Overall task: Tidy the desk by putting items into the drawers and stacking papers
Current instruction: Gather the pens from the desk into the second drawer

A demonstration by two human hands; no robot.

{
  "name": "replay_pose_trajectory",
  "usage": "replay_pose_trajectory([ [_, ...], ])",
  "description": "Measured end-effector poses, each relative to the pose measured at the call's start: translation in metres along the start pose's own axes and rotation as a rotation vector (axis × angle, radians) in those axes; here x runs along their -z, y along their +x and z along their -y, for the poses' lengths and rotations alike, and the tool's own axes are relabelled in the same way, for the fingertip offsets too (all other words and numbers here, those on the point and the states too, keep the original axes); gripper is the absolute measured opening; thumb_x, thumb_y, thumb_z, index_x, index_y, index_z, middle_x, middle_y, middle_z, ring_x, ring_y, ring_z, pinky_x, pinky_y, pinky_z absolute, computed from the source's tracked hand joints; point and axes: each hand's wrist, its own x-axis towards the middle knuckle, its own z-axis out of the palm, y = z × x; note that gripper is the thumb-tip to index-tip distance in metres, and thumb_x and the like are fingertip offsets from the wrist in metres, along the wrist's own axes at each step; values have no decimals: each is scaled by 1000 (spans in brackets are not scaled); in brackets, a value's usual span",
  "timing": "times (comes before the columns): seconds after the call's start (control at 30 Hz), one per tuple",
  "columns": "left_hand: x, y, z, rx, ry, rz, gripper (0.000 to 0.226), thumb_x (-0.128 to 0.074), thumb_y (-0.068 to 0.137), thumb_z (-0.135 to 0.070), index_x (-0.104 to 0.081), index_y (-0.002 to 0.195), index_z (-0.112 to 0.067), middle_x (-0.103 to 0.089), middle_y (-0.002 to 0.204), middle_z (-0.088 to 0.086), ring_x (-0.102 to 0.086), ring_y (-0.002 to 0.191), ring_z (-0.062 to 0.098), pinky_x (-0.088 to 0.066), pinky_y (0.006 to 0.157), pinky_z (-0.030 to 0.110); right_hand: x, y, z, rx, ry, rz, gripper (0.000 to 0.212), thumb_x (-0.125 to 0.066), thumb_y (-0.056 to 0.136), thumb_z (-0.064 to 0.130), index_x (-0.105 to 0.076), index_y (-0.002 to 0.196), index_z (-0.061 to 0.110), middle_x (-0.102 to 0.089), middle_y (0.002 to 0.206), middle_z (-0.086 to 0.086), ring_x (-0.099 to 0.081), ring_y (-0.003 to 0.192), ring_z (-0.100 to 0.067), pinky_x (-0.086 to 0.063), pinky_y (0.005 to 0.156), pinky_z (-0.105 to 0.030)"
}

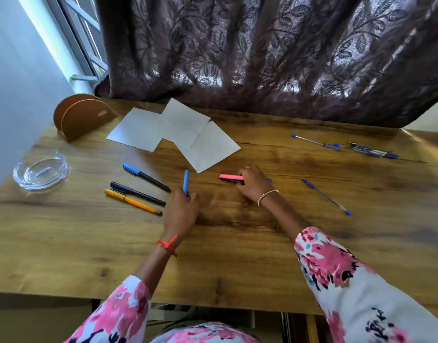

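On the wooden desk [89, 243], my left hand [182, 210] grips a blue-capped pen [186, 183] that points away from me. My right hand [253, 181] holds a pink-capped pen [230, 177] lying on the desk; a blue tip shows past the far side of the hand. Left of my left hand lie a blue-capped black pen [144, 176], a dark pen [136, 193] and an orange pen [132, 201]. Three white papers [173, 132] overlap near the curtain. A blue ballpoint [325, 196] lies right of my right hand, and several more ballpoints [346, 146] lie at the far right.
A brown half-round holder [83, 115] stands at the desk's far left corner. A clear glass dish [42, 170] sits near the left edge. A dark patterned curtain [262, 50] hangs behind the desk. Under the front edge, dark furniture parts show.
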Motion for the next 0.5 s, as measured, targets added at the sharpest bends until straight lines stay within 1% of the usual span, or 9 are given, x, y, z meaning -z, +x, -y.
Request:
replay_pose_trajectory([
  [0.07, 8, 3, 4, 11, -20, -15, 21, -53, 87, -14, -56, 98, 4, -57, 88, 17, -55, 70, 23, -51, 60, 34, -2, 0, 3, 13, -33, 29, 26, -48, 88, 14, -53, 107, -3, -55, 114, -19, -48, 109, -32, -39, 87, -35],
  [0.1, 12, 5, 6, 18, -29, -16, 19, -54, 87, -12, -58, 97, 4, -57, 87, 16, -54, 68, 20, -48, 57, 29, -2, 0, 5, 13, -41, 39, 27, -47, 88, 15, -51, 108, -3, -56, 113, -20, -50, 107, -33, -40, 82, -36],
  [0.13, 15, 5, 6, 25, -42, -12, 18, -56, 86, -12, -59, 95, 3, -58, 86, 16, -54, 68, 20, -47, 56, 27, -1, -1, 7, 4, -34, 44, 27, -46, 89, 16, -49, 108, -3, -56, 111, -21, -52, 103, -34, -39, 75, -36],
  [0.2, 19, 6, 7, 30, -74, -3, 15, -56, 85, -10, -60, 93, 2, -58, 86, 17, -55, 72, 22, -48, 61, 32, 1, -2, 8, -16, 18, 38, 24, -43, 91, 18, -47, 107, 0, -58, 103, -20, -55, 91, -34, -36, 65, -34],
  [0.27, 18, 5, 5, 40, -121, 33, 12, -55, 86, -9, -59, 91, 0, -57, 82, 15, -53, 68, 20, -48, 61, 32, 4, -3, 8, -33, 105, 27, 15, -42, 92, 18, -46, 98, 5, -52, 88, -15, -50, 76, -30, -33, 60, -31],
  [0.3, 16, 5, 4, 42, -155, 64, 11, -55, 87, -10, -60, 91, -1, -56, 79, 13, -52, 65, 19, -47, 61, 32, 5, -4, 8, -51, 175, 23, 10, -42, 92, 18, -44, 90, 8, -49, 82, -11, -47, 69, -27, -31, 55, -30],
  [0.37, 9, 4, -1, 48, -215, 147, 13, -52, 89, -14, -60, 88, -3, -53, 71, 10, -50, 61, 20, -47, 62, 36, 7, -10, 3, -120, 414, 44, 17, -41, 92, 18, -42, 76, 12, -48, 68, -4, -48, 53, -21, -33, 50, -29],
  [0.43, -3, 3, -13, 64, -256, 246, 16, -51, 91, -14, -59, 81, -5, -52, 65, 7, -50, 58, 22, -47, 63, 38, 13, -23, -4, -204, 730, 95, 21, -40, 93, 14, -46, 73, 12, -51, 60, -2, -50, 42, -12, -41, 52, -30],
  [0.5, -18, -2, -29, 116, -343, 362, 18, -50, 92, -10, -57, 76, -6, -53, 65, 8, -52, 57, 22, -48, 61, 36, 20, -40, -15, -285, 1002, 126, 22, -40, 94, 10, -53, 76, 9, -56, 61, -5, -53, 41, -11, -46, 53, -28],
])
